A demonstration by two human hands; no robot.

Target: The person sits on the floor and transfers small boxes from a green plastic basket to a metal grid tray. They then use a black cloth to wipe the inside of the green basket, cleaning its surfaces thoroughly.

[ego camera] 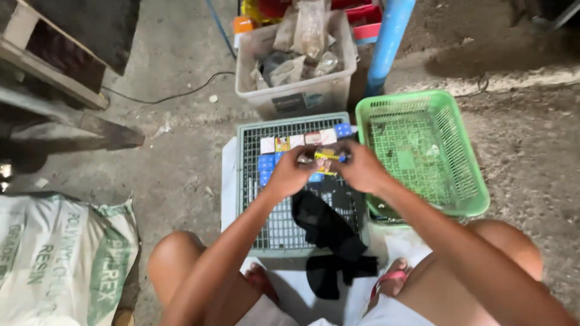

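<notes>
My left hand [291,172] and my right hand [361,169] meet over a grey mesh tray [254,181]. Together they hold a small yellow packet [326,156] with a metal part at its left end. Below the hands, small boxes in blue, white and yellow [284,145] lie in rows at the tray's far end. A black cloth [329,232] drapes over the tray's near edge, between my knees.
A green plastic basket [465,181] stands to the right of the tray. A clear tub [290,90] of bagged parts sits beyond it, beside a blue pipe [391,36]. A printed white sack [60,259] lies at the lower left, wooden planks [54,66] at the upper left.
</notes>
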